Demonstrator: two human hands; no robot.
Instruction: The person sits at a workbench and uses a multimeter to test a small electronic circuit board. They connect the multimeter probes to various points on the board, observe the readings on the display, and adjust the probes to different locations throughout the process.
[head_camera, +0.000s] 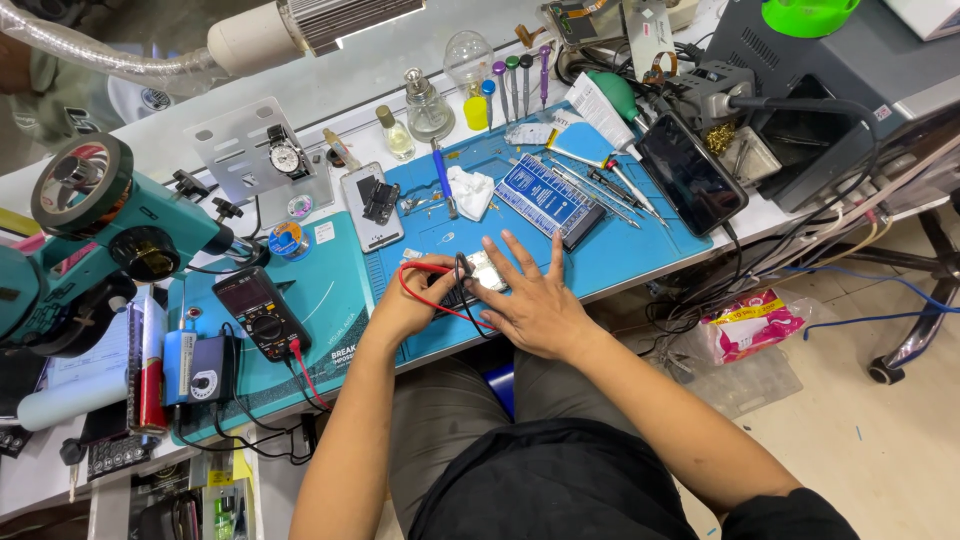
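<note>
At frame centre, my right hand (535, 300) lies spread over the small board (487, 270); my left hand (405, 300) pinches the red probe lead (425, 268), tip hidden.

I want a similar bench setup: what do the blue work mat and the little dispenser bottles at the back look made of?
Blue mat: likely silicone or rubber, matte, lying limp and flat. Dispenser bottles: look like clear glass, glossy highlights, with metal-looking tops.
</note>
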